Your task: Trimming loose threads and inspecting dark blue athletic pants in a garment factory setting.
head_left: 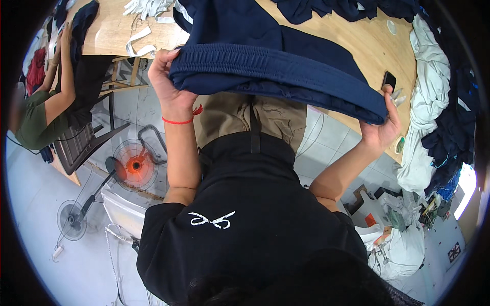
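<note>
In the head view, a navy garment (316, 46) lies partly over the wooden table (115, 33), its gathered waistband (245, 61) raised toward the person. The left hand (171, 86) pinches one end of the band between thumb and fingers; the right hand (382, 131) grips the other. The cloth looks light, soft and hardly fragile, likely limp in the body, springier along the band, so the band's two ends seem the surest hold.
</note>
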The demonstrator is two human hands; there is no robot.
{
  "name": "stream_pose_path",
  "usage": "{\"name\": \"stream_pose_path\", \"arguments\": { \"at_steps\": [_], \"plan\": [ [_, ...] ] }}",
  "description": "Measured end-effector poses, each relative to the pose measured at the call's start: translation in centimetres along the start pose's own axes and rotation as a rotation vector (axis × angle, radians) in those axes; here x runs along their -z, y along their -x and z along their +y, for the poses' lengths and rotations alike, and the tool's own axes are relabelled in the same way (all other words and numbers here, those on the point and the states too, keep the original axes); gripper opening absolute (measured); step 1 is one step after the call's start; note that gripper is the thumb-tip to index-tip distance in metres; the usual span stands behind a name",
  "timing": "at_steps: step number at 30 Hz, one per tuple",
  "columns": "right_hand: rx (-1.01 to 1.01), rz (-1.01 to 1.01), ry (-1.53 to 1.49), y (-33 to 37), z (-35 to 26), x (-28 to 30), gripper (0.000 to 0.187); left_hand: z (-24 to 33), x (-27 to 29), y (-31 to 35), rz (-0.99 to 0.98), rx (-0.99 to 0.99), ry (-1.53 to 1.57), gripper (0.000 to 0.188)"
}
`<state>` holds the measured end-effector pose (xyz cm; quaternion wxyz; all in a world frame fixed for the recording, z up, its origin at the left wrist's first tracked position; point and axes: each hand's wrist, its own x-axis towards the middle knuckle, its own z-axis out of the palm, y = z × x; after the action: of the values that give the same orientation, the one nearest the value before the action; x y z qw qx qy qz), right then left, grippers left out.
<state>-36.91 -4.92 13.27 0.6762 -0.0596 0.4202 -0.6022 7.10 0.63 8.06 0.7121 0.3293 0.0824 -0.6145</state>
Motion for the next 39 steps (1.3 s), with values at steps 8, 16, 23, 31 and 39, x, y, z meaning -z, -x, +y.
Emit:
{"name": "stream_pose_path", "arguments": {
  "at_steps": [8, 16, 23, 31, 39],
  "plan": [
    [0.103, -0.205, 0.056, 2.2, -1.1, -0.7, 0.018, 0.0, 0.1, 1.5, -0.187, -0.133, -0.035, 0.023],
    [0.181, -0.138, 0.089, 3.1, -1.1, -1.4, 0.014, 0.0, -0.2, 1.7, -0.177, -0.103, -0.034, 0.026],
    [0.247, -0.356, 0.286, 3.9, -1.0, 0.6, 0.045, -0.5, -2.3, 2.8, -0.283, -0.208, -0.600, 0.027],
    [0.995, 0.330, 1.190, 3.7, 4.1, -3.6, 0.037, -5.0, -2.2, 1.0, 0.081, -1.083, -1.208, 0.024],
    [0.801, 0.192, 0.599, 2.2, 3.4, -2.7, 0.019, -5.2, -2.4, 2.7, -0.371, -0.364, -0.121, 0.030]
  ]
}}
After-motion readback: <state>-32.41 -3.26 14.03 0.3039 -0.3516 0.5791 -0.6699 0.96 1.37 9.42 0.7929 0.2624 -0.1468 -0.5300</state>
